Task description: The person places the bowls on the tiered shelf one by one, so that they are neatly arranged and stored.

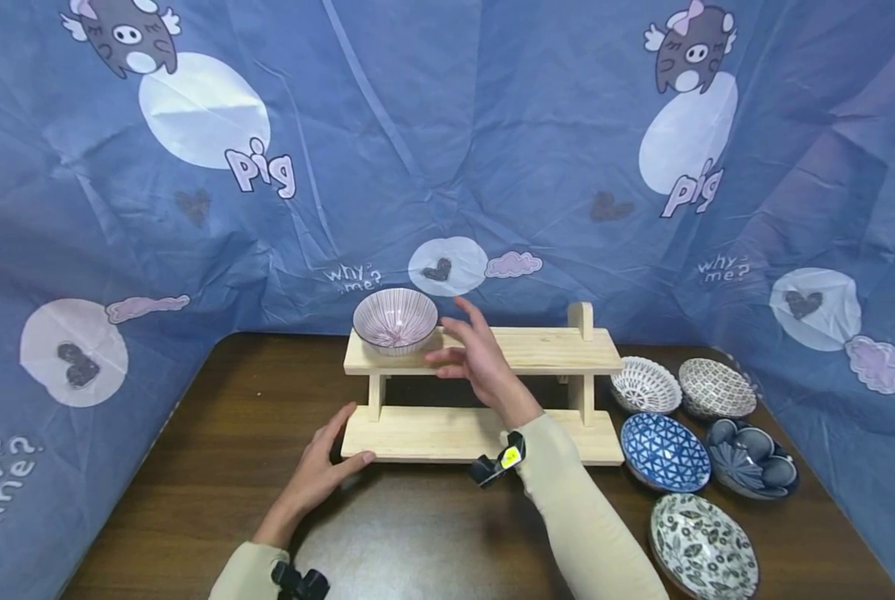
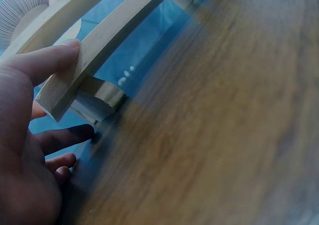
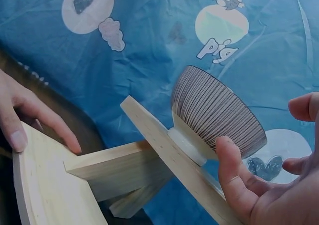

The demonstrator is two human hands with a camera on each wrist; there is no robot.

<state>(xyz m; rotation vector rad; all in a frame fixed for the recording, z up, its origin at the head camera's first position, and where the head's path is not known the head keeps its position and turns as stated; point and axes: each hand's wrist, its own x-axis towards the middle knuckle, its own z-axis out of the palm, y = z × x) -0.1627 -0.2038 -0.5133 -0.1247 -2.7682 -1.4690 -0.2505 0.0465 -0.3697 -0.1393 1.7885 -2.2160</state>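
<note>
A two-tier wooden display rack [image 1: 485, 433] stands at the back of the table. On the left end of its upper shelf sits a white bowl with thin dark stripes [image 1: 395, 321], upright. My right hand [image 1: 477, 354] is just right of this bowl, its fingers spread and loosely bent. In the right wrist view its thumb overlaps the bowl [image 3: 214, 112]; whether it touches cannot be told. My left hand [image 1: 316, 467] holds the left end of the lower shelf, with the thumb [image 2: 55, 60] on the front edge and fingers at the end and behind.
Several patterned bowls stand right of the rack: a white ribbed one [image 1: 646, 385], a grey-brown patterned one [image 1: 717, 388], a blue triangle-patterned one [image 1: 665, 452], a dark petal-shaped one [image 1: 751, 458] and a leaf-patterned one [image 1: 704, 546]. A blue printed cloth [image 1: 447, 167] hangs behind the brown table [image 1: 192, 500].
</note>
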